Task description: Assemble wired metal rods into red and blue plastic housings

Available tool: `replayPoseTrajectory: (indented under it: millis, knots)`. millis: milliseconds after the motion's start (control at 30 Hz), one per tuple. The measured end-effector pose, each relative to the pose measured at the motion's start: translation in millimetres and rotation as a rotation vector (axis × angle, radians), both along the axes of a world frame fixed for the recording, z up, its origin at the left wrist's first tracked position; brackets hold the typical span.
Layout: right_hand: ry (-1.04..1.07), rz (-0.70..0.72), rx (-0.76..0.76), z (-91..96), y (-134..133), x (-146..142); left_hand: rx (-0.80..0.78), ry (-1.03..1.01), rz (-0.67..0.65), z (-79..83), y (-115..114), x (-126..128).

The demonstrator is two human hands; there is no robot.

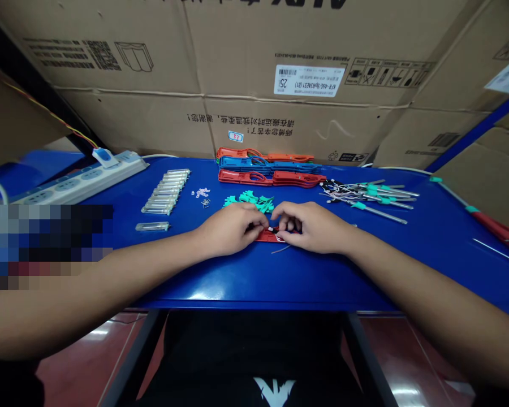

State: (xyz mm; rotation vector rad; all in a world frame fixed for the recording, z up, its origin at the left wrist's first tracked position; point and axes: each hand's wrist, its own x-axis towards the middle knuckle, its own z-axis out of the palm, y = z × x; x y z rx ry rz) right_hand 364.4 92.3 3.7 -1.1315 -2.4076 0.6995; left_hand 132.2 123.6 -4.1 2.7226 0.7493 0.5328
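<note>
A small red casing (264, 234) lies on the blue table (246, 282) near its front edge, between the two hands and partly covered by them, with a thin wire (281, 249) showing just in front. The left hand (227, 230) comes in from the left, back upward, its fingers curled and thumb bent in toward the casing's left end. The right hand (314, 227) mirrors it, fingers arched higher, index bent down and thumb reaching inward over the casing. Both are part-closed; what sits between the fingertips is too small to tell. The forearms spread outward to the lower corners. Green pieces (250, 199) lie just beyond the hands, clear tubes (165, 192) to the left, metal rods (390, 196) to the right.
</note>
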Motion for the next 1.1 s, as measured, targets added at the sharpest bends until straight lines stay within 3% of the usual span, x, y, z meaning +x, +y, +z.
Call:
replayPoseTrajectory:
  millis: [300,600,1100]
  knots:
    - [0.037,-0.017,0.071,-2.8,0.1,-3.5,0.006,-0.009,-0.043,-0.1,3.8,-2.1]
    - [-0.043,0.036,0.165,-0.5,-0.1,-3.5,-0.004,0.093,-0.089,14.8,2.3,-7.2]
    - [-0.114,-0.05,0.174,2.7,-5.3,-11.6,0.0,0.013,-0.075,7.7,4.5,-5.1]
